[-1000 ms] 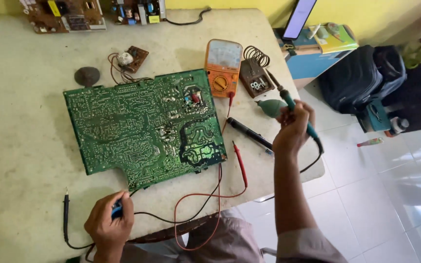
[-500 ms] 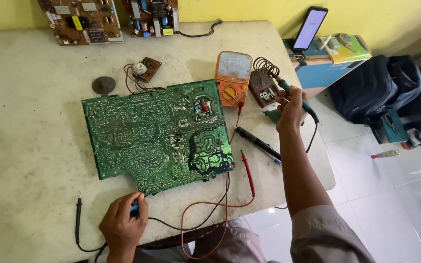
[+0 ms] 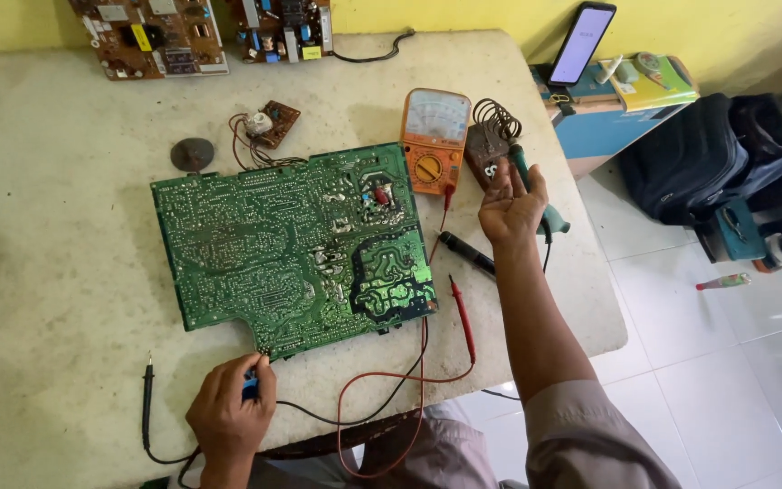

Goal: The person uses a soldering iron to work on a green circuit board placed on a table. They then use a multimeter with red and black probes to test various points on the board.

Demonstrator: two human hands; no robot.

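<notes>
Worn table (image 3: 65, 299) — circuit board (image 3: 291, 249), multimeter (image 3: 433, 140), probes (image 3: 461, 303).

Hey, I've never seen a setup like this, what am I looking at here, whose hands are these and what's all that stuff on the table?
There is one picture, taken by a camera worn on a person's head, looking down at their own two bare hands and a pale worktable. In the middle lies a large green circuit board, solder side up. Beside it sits an orange meter with a dial, with a red probe and a black probe lying loose on their wires. The right hand holds a green-handled soldering iron at its coiled wire stand. The left hand pinches a small blue thing at the board's near edge; I cannot tell what it is. More boards lie at the far edge, and a phone stands on a side shelf.
</notes>
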